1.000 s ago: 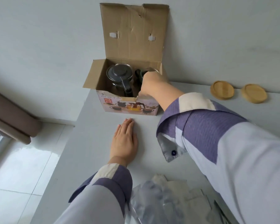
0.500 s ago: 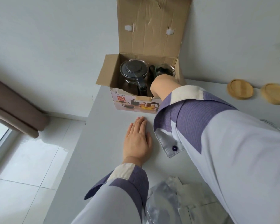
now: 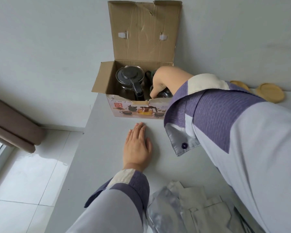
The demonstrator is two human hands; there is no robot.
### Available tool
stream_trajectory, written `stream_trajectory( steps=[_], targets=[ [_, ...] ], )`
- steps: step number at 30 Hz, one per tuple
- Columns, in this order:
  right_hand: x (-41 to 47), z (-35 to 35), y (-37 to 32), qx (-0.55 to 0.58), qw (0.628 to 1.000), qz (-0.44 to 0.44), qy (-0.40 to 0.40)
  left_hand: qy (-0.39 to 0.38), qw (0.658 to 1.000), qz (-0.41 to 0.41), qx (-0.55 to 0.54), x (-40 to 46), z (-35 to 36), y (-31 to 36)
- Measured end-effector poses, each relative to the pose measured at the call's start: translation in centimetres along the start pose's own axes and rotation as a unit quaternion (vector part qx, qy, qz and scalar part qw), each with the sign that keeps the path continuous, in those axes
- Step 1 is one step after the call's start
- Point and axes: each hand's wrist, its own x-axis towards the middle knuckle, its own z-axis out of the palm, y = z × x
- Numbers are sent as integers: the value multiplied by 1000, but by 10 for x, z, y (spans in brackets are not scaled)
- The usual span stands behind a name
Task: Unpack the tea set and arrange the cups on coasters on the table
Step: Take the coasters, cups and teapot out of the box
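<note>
Cardboard box [image 3: 142,108] at 12 o'clock holds teapot [image 3: 130,79] | my right hand [image 3: 165,81] inside, fingers curled down onto a glass cup [image 3: 165,94], grip unclear | left hand [image 3: 138,147] flat, fingers open, on table [image 3: 97,157] | coaster [image 3: 270,92] at 2 o'clock

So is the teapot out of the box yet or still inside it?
Inside. The teapot stands upright in the open cardboard box, lid on, beside the right hand reaching in.

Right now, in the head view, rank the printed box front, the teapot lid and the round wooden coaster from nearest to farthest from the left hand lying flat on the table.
From the left hand:
1. Printed box front, just beyond the fingertips.
2. Teapot lid, farther back, inside the box's left half.
3. Wooden coaster, far right, near the wall.
</note>
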Motion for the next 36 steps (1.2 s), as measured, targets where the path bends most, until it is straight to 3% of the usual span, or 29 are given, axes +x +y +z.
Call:
stream_trajectory(
  steps=[4,6,9,13,16,20,22,26,31,36],
  targets=[
    [11,-1,8,65,997,49,17,-5,1000,-3,-6,-1,-2,1],
    [14,1,18,195,977,78,42,-4,1000,-5,-11,-2,-3,2],
    [15,6,38,403,907,79,89,0,1000,-9,-9,-2,-2,2],
    [7,17,58,569,811,77,113,2,1000,-10,-10,-1,-2,2],
    [1,30,75,657,740,81,119,3,1000,-8,-13,-2,-1,1],
    [-18,57,95,708,684,70,160,2,1000,-5,-13,-2,0,0],
    [-33,74,108,713,675,75,177,-1,1000,-2,-9,-2,-1,1],
    [-65,112,146,658,703,121,240,-32,998,15,46,2,-4,9],
    [-106,155,197,598,711,204,309,-64,994,79,39,5,10,64],
    [-132,178,240,531,735,182,380,-91,986,137,9,-15,45,111]
  ],
)
